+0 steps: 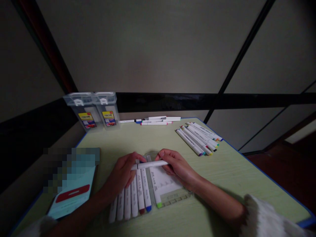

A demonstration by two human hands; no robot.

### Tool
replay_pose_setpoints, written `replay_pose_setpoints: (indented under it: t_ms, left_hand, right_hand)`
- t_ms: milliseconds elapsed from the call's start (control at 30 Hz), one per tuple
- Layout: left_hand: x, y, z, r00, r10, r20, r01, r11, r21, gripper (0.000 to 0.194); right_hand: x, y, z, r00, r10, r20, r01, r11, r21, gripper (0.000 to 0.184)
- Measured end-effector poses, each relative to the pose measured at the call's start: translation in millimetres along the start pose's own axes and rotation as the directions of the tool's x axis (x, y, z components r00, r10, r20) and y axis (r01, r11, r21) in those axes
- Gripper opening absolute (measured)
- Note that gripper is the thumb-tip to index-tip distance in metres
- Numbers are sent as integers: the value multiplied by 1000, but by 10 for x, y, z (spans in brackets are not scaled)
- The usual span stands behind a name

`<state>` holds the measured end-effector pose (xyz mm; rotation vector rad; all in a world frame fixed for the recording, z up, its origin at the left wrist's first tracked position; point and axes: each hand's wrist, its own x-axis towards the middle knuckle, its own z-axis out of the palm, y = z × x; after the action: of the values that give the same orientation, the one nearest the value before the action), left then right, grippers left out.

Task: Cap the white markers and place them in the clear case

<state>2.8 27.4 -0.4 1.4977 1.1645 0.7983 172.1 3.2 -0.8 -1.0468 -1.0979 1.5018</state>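
A white marker lies level between my two hands, over the middle of the table. At its left end, the fingers of my left hand close around it near a dark ring. My right hand pinches the other end. Below them rests a clear plastic case, its left half lined with several white markers, one tipped brown and one blue. In the right half sit a green-tipped marker and a white printed card. My fingers hide the upper part of the case.
Several loose markers lie at the right, more markers along the back edge. Two clear lidded boxes stand at the back left. A lit tablet or phone lies left of my left arm. The table has blue edging.
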Motion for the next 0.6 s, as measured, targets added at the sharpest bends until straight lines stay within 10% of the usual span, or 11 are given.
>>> replay_pose_setpoints:
  t_ms: [600]
  left_hand:
    - [21,-18,38,998,60,-6,-60,985,-159,18]
  right_hand:
    - [22,34,-26,999,-22,-36,22,1000,21,15]
